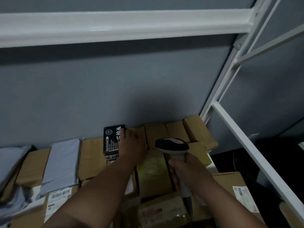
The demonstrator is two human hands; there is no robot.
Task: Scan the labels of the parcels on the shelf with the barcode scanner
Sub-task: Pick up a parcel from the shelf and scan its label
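parcels fill the shelf from edge to edge, most of them brown cardboard boxes packed close together, with the back row pushed against the grey wall. a black box with white characters lies on top of the cardboard boxes near the middle of the back. the left hand reaches forward and rests on the right edge of this black box, fingers laid over its far corner and onto the brown box just beside it; whether the fingers curl round the edge or just press flat cannot be told. the right hand is wrapped tight round the pale handle of the barcode scanner, whose dark head with a red mark points forward and down over the boxes at the right of the shelf. a faint greenish glow lies on the brown box below the scanner. at the left, grey plastic mailers lie across the boxes, and a white label with a barcode shows on a box near the front. another labelled box sits at the lower right. the white metal shelf frame rises at the right, with a white beam crossing above.
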